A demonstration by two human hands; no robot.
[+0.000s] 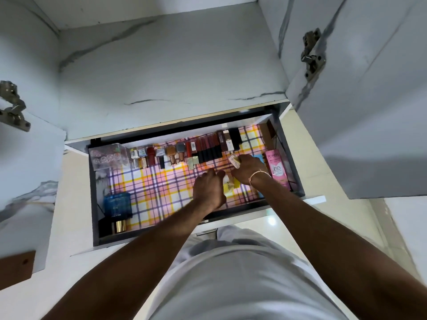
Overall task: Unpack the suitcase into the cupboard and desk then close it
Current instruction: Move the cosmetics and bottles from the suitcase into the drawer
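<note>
Open cupboard (161,65) above, doors swung wide, bare marbled shelf beyond the fingers. Below it, pulled-out drawer (97,204) lined with checked paper (150,192), both hands reaching in at its right half.

Along the far wall, beyond the fingertips: row of lipsticks and small bottles (184,150) standing or lying side by side, long axes running away from the body; clear plastic box (108,155) at the far-left corner. Well to the left of the fingers, near the front: blue bottle with gold cap (116,210). Just right of the right wrist: pink Pond's tube (276,168), long axis near-to-far.

Right hand (248,168) nearer the row, fingers curled and pinching a small pale sachet (233,160) at the thumb side, just short of the row's right end. Left hand (209,188) knuckles-up, fingers bent down toward the liner; pinching or merely touching, impossible to tell. Between the two hands, under the fingertips: small yellow packets (230,185) lying flat.

Likely next: sachet set down ahead of the right fingers, beside the row. Suitcase not in view
</note>
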